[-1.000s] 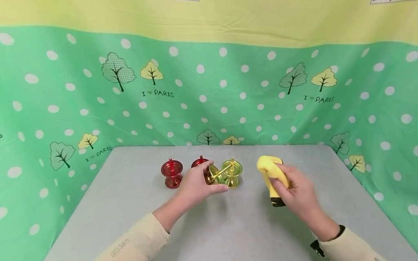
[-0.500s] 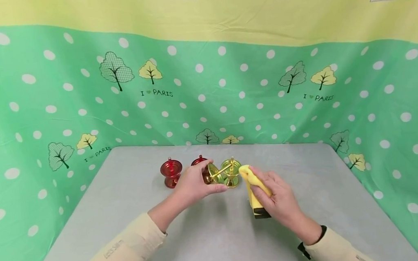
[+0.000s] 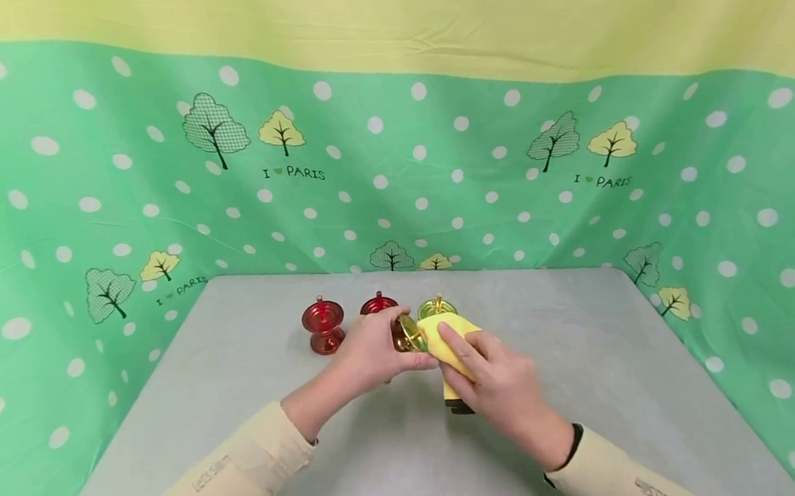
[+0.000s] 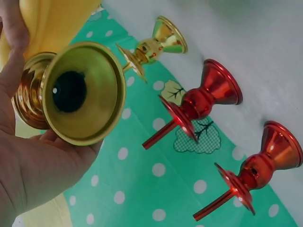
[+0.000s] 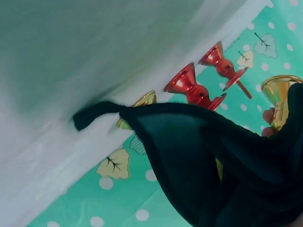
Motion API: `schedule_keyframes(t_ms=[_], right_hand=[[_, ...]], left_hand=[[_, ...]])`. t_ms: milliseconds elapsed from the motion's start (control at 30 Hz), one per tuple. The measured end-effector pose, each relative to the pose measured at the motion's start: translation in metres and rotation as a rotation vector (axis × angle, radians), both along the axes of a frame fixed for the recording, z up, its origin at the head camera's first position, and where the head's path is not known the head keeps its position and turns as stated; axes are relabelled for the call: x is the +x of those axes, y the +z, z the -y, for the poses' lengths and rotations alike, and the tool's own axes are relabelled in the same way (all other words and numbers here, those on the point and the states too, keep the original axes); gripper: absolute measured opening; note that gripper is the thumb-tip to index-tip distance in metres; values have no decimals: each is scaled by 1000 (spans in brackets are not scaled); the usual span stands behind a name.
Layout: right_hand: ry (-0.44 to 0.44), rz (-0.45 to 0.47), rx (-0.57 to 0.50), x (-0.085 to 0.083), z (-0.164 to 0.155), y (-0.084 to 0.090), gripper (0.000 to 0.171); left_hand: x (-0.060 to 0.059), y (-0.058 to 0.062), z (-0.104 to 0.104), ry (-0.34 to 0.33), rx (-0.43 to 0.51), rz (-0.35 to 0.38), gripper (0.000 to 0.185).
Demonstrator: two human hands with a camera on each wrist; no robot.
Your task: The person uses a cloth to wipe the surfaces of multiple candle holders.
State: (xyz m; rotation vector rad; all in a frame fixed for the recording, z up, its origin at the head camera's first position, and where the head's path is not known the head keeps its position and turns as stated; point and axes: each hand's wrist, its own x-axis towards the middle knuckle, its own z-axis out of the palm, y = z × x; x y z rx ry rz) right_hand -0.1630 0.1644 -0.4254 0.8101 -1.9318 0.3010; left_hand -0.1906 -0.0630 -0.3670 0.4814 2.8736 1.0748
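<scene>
My left hand [image 3: 376,347] grips a shiny gold candlestick [image 3: 410,336], tilted with its dish toward the right. In the left wrist view the hollow base of this candlestick [image 4: 90,111] faces the camera, with thumb and fingers around its body. A folded yellow cloth [image 3: 439,326] with a black edge is in my right hand [image 3: 507,387], pressed over the held candlestick's spike, which it hides. The right wrist view shows the cloth [image 5: 180,156] as a dark hanging fold. Behind it stands a second gold candlestick [image 3: 437,307], upright and partly covered.
Two red candlesticks stand upright on the grey table [image 3: 242,416]: one at the left [image 3: 323,324], and another red candlestick [image 3: 378,302] partly behind my left hand. A green and yellow printed curtain [image 3: 418,153] surrounds the table's back and sides.
My right hand has moved left with the yellow cloth, from beside the gold candlesticks onto the held one's spike. The left hand has stayed nearly still, keeping its grip.
</scene>
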Motion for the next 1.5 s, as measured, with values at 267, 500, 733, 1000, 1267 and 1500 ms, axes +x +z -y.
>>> schedule_keyframes(t_ms=[267, 500, 733, 1000, 1267, 1500], right_hand=[[14, 30, -1, -7, 3, -4, 40], [-22, -17, 18, -12, 4, -5, 42], [6, -16, 24, -17, 4, -10, 41], [-25, -179, 147, -11, 5, -3, 37], [-156, -172, 233, -9, 10, 9, 30], [-205, -230, 141, -11, 4, 13, 22]], left_hand=[[3, 6, 0, -132, -2, -19, 81], [7, 7, -5, -149, -50, -72, 61], [9, 8, -6, -179, -102, -124, 52], [9, 6, -6, -195, -145, -145, 59], [7, 8, -8, -148, -136, -217, 62], [6, 12, -8, -165, -107, -156, 68]])
